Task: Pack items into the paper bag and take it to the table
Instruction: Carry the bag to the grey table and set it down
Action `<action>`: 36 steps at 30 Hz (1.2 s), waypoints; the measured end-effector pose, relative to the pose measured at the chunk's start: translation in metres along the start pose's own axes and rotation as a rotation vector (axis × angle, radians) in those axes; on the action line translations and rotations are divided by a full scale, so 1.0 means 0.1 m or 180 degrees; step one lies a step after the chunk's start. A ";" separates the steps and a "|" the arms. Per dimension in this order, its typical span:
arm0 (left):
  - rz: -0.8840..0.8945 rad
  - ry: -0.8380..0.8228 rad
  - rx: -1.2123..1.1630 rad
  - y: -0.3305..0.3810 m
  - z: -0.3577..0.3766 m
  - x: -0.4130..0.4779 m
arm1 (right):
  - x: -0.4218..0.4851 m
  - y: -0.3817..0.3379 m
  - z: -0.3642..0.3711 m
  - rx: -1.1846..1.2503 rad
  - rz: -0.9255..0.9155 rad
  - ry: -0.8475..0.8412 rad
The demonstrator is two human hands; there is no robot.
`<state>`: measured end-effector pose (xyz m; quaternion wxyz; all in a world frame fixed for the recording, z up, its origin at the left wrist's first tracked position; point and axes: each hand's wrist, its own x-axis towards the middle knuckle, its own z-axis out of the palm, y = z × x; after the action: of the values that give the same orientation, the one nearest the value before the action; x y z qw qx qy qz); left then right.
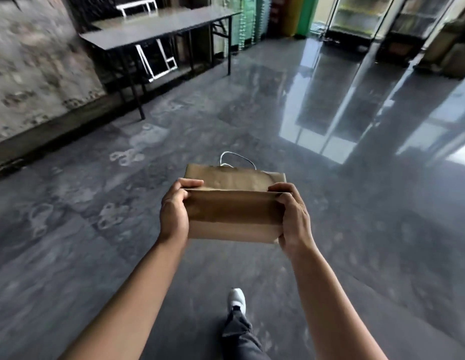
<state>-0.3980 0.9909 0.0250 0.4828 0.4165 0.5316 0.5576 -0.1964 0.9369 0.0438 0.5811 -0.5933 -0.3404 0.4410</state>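
Item: paper bag [234,211], top folded shut, white cord handle [236,158] showing behind it; carried in mid-air over the grey floor [96,242], left hand [174,211] clamped on its left end and right hand [293,216] on its right end. Contents not visible; packing appears done, judging by the closed top. Remaining: carry to the long dark surface [158,29], well ahead by the wall, one white shoe [237,300] mid-step.

Bare shop or storeroom interior, glossy dark tiled floor [252,100], long folding table [158,29] against a stained wall [31,61], glass-door display fridges [356,16], stacked green crates [248,19]
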 end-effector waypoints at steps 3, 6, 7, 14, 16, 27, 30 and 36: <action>-0.0053 0.0037 -0.0039 0.05 0.40 0.74 | 0.90 -0.13 0.12 0.0016 0.0021 -0.0041; -0.0126 0.0076 -0.0109 0.14 0.68 1.46 | 1.72 -0.33 0.29 -0.0025 0.0034 -0.0078; -0.0125 0.0130 -0.0124 0.17 0.73 1.69 | 1.96 -0.39 0.39 -0.0056 0.0001 -0.0142; -0.0143 0.0678 -0.0257 0.38 0.73 2.95 | 3.31 -0.67 1.25 -0.0217 -0.0003 -0.0688; -0.0167 0.0801 -0.0279 0.44 0.68 3.29 | 3.61 -0.70 1.49 -0.0253 0.0030 -0.0776; -0.0120 0.0922 -0.0396 0.53 0.63 5.60 | 5.52 -0.95 2.87 -0.0224 -0.0072 -0.0922; -0.0139 0.1000 -0.0398 0.57 0.57 6.41 | 6.15 -1.05 3.35 -0.0283 -0.0116 -0.0993; -0.0048 0.0972 -0.0423 0.80 0.63 7.73 | 7.30 -1.23 4.10 -0.0212 -0.0146 -0.1015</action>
<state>-0.4887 1.7634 0.0727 0.4271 0.2900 0.5638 0.6446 -0.2830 1.7775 0.0991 0.5097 -0.5267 -0.4562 0.5046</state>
